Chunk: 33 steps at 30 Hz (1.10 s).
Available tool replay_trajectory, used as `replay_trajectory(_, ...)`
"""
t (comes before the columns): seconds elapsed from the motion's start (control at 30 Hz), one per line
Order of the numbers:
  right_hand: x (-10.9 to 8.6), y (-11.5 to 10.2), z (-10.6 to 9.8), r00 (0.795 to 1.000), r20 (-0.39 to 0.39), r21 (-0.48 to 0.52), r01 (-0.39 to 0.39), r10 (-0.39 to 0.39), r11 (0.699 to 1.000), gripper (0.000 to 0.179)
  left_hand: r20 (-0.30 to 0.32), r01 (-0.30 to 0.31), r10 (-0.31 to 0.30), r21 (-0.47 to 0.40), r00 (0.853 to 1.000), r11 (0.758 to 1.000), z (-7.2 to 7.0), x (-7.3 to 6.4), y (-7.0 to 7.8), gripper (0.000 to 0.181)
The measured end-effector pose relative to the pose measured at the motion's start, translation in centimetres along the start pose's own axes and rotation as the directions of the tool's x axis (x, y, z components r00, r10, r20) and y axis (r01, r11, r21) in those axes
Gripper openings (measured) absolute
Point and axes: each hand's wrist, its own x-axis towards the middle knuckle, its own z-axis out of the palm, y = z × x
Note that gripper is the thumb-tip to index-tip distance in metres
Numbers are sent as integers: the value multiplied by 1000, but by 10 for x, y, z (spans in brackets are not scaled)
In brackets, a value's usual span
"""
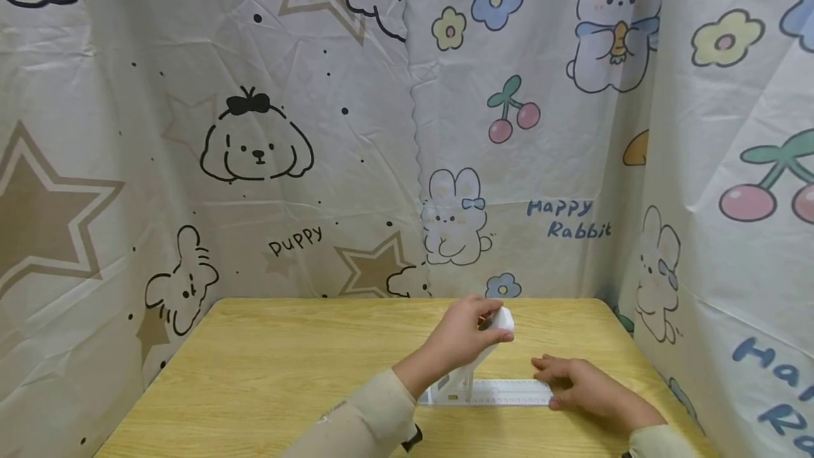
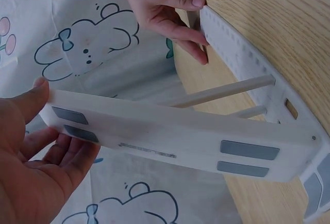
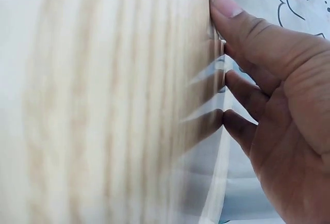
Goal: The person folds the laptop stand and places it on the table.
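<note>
A white folding stand (image 1: 509, 392) with grey pads is propped partly unfolded on the table. Its raised panel (image 2: 149, 126) slants up from a joint at the base's left end, and slim support bars (image 2: 227, 91) run down to the ridged base plate (image 2: 237, 51). My left hand (image 1: 467, 331) pinches the raised panel's top end, thumb on one side and fingers on the other. At the base plate's right end is my right hand (image 1: 588, 387), its thumb at the near corner and fingers toward the far corner; the right wrist view shows its fingertips low against the table surface.
The wood-grain table (image 1: 286, 366) extends to the left of the stand. Printed cloth curtains (image 1: 356, 126) hang behind it and along both sides, close to the table's right edge.
</note>
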Motion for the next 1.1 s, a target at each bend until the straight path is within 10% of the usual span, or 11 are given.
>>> replay_trajectory(0.73, -17, -28, 24, 995, 24, 12, -93, 93, 996, 27, 191, -285, 251, 179, 949, 942, -20, 10, -21, 53)
replay_trajectory(1.1, -9, -14, 8, 992, 75, -159, 109, -98, 981, 31, 204, -294, 242, 281, 949, 914, -22, 4, -15, 58)
